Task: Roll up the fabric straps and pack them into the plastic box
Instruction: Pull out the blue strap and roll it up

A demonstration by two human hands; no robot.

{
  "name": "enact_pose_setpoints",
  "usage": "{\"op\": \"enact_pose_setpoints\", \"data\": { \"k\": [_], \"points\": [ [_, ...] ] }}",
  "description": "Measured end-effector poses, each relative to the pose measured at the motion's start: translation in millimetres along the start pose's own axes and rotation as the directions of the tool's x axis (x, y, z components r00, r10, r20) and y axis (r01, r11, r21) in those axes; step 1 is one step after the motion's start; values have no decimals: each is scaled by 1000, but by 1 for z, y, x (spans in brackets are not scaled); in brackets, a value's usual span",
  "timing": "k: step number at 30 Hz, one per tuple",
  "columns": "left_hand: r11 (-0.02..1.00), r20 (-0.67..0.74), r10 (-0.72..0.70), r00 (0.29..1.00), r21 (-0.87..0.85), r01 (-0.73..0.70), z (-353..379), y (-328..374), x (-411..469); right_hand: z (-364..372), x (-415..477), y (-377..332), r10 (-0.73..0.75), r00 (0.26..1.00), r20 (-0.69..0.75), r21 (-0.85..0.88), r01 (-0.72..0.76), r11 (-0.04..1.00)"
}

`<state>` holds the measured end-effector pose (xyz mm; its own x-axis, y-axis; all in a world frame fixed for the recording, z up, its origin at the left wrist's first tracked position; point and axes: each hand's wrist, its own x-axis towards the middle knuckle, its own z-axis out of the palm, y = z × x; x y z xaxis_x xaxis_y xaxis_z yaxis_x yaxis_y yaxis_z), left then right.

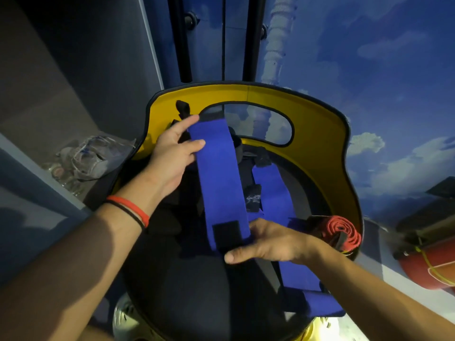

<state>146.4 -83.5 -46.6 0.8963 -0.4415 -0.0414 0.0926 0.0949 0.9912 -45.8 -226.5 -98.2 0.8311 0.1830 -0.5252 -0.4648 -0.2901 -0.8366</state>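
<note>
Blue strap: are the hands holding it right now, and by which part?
Yes, both. The left hand holds the blue strap at its far end; the right hand pinches its near end, beside the black patch.

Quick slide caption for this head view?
Left hand and right hand hold a blue strap stretched over the yellow-walled box; a rolled red strap lies inside.

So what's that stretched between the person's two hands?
A blue fabric strap, seen in the head view, runs from the left hand to the right hand, a black patch near its lower end.
</note>
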Motion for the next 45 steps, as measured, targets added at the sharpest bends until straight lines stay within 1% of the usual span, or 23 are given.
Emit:
{"op": "enact_pose_setpoints", "data": {
  "k": [2, 4, 6, 9, 12, 14, 16, 18, 19, 20, 22, 24, 26, 28, 29, 30, 33, 35, 38, 40, 42, 44, 45],
  "points": [
    [1000, -25, 15, 1000, -18, -15, -8, 1, 6, 3, 7, 10, 42, 999, -25, -235, -47, 971],
    [1000, -28, 17, 999, -2, -17, -15, 1, 9, 2, 12, 15, 29, 991, -133, -389, -79, 918],
    [998, -23, 34, 999, 44, -33, -21, 2, 9, -6, 13, 13, -3, 981, -196, -381, -74, 921],
    [998, 23, 37, 999, 59, -39, -27, 7, 3, -23, 10, 4, -55, 941, -333, -262, -36, 964],
    [992, 252, -71, 965, 121, 41, -33, 11, -9, -39, 5, -6, -122, 856, -502, -296, -37, 954],
    [963, 427, -224, 876, 233, 132, -36, 8, -19, -46, 4, -13, -167, 804, -571, -347, -52, 936],
    [889, 550, -421, 721, 406, 210, -36, 2, -27, -52, 5, -15, -261, 756, -601, -492, -93, 865],
    [756, 575, -597, 560, 638, 150, -33, -1, -34, -53, 6, -12, -357, 752, -554, -678, -159, 717],
    [686, 550, -654, 519, 721, 99, -32, -2, -35, -52, 6, -10, -393, 765, -510, -759, -185, 624],
    [627, 509, -691, 513, 775, 75, -31, -2, -36, -50, 5, -9, -426, 775, -467, -822, -202, 533],
    [558, 408, -706, 578, 824, 100, -28, -2, -34, -45, 3, -8, -490, 779, -391, -899, -208, 386],
    [566, 324, -634, 703, 813, 136, -23, -3, -31, -39, 3, -9, -517, 784, -343, -931, -212, 297],
    [650, 253, -517, 817, 737, 183, -15, -12, -28, -31, 6, -9, -537, 785, -309, -947, -199, 253],
    [775, 227, -499, 836, 549, 313, -3, -25, -30, -17, 11, -8, -559, 782, -275, -958, -172, 231],
    [806, 229, -538, 812, 422, 415, 4, -32, -31, -9, 14, -6, -573, 777, -263, -960, -151, 236],
    [800, 234, -589, 774, 310, 515, 10, -39, -33, -2, 17, -5, -582, 772, -256, -959, -129, 250],
    [731, 257, -682, 685, 195, 654, 20, -53, -35, 12, 23, 0, -623, 756, -200, -963, -35, 266],
    [735, 238, -678, 695, 216, 643, 23, -58, -38, 15, 23, 4, -643, 757, -121, -962, 72, 265],
    [775, 201, -613, 764, 341, 532, 21, -63, -40, 14, 16, 3, -680, 730, -67, -933, 195, 301],
    [812, 200, -559, 805, 328, 483, 18, -63, -42, 13, 13, -1, -737, 649, -188, -884, 215, 414],
    [857, 218, -494, 842, 285, 429, 17, -62, -40, 9, 14, -5, -706, 545, -453, -756, 186, 628],
    [882, 275, -453, 848, 278, 381, 16, -57, -39, -1, 20, -7, -507, 462, -727, -498, 152, 853],
    [893, 319, -435, 842, 271, 359, 16, -55, -41, -8, 24, -8, -354, 454, -818, -330, 133, 934]
  ]
}}
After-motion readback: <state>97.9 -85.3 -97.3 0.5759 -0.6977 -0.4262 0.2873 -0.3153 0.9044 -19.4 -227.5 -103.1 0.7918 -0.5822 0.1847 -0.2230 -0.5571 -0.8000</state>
